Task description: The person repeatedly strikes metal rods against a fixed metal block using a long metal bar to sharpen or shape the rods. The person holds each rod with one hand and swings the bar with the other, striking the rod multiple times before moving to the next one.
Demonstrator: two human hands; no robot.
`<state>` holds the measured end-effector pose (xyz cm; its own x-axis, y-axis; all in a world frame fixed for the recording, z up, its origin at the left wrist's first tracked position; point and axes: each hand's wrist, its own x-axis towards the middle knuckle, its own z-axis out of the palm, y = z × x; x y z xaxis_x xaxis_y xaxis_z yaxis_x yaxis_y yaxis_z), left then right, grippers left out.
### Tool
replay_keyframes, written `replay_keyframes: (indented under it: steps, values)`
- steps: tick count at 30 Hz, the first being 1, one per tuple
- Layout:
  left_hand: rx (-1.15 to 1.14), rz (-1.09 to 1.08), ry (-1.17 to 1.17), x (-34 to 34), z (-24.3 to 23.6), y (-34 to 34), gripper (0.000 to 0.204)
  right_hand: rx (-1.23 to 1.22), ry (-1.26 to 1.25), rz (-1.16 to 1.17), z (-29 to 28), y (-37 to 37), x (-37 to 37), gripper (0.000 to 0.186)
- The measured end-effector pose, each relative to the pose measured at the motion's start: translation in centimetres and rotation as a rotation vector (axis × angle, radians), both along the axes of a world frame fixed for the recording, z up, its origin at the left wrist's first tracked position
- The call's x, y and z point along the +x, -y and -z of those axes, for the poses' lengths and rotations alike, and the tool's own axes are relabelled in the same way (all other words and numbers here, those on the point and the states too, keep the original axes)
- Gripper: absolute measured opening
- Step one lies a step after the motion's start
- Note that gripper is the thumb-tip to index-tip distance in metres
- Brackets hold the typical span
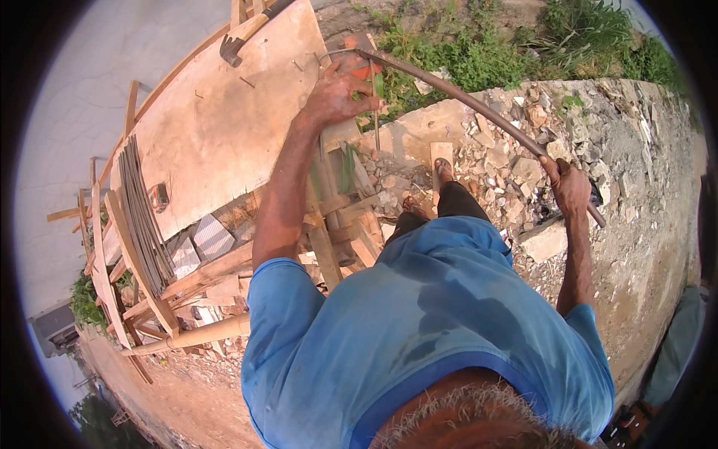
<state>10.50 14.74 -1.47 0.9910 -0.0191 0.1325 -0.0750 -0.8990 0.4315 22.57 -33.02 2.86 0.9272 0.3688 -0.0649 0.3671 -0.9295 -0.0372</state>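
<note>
My right hand (570, 185) is closed round the lower end of a long brown metal pipe (479, 105). The pipe slants up and left to a red-orange piece (361, 64) at the board's corner. There my left hand (338, 97) lies palm down, its fingers bent over a thin metal rod (376, 131) that hangs past the fingertips. The rod seems bent near the pipe's end; part of it is hidden under the hand. Beneath my left forearm is the pale wooden board (232, 135), with several nails standing in it.
A hammer (250, 31) lies at the board's far edge. A bundle of thin metal rods (138, 217) rests on the left, beside rough timber (202, 333). Broken rubble (516, 165) covers the ground ahead of my feet; green plants (479, 52) grow beyond. A narrow plank (441, 153) lies under one foot.
</note>
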Motion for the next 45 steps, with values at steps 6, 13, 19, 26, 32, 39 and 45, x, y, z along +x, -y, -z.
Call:
replay_keyframes:
  steps: [6, 13, 19, 26, 32, 39, 45]
  values:
    - [-0.04, -0.019, -0.073, -0.4, -0.4, 0.0, 0.031, -0.011, 0.066, 0.01, 0.6, 0.1, -2.1, 0.078]
    - [0.008, -0.076, -0.021, -0.3, -0.6, 0.3, 0.035, -0.072, -0.092, -0.121, -1.3, 0.4, 0.8, 0.076]
    - [0.073, -0.081, -0.058, -0.1, -0.1, 0.4, 0.056, 0.269, -0.367, -0.278, -2.2, -2.0, 3.9, 0.065]
    - [0.003, -0.134, 0.08, -0.1, 1.2, -0.4, 0.054, 0.122, -0.18, -0.182, -1.8, -4.1, 0.7, 0.062]
    - [-0.127, -0.563, 0.44, -1.7, 1.2, -0.6, 0.035, 0.107, -0.218, -0.252, -2.3, -3.5, 2.1, 0.054]
    - [0.336, -0.851, 0.137, -4.4, -0.4, 1.1, 0.021, 0.247, -0.468, -0.466, 1.5, -14.6, 5.4, 0.037]
    - [0.281, -0.87, 0.084, -3.2, -0.7, 0.8, 0.016, 0.36, -0.253, -0.399, 3.7, -19.4, 4.9, 0.032]
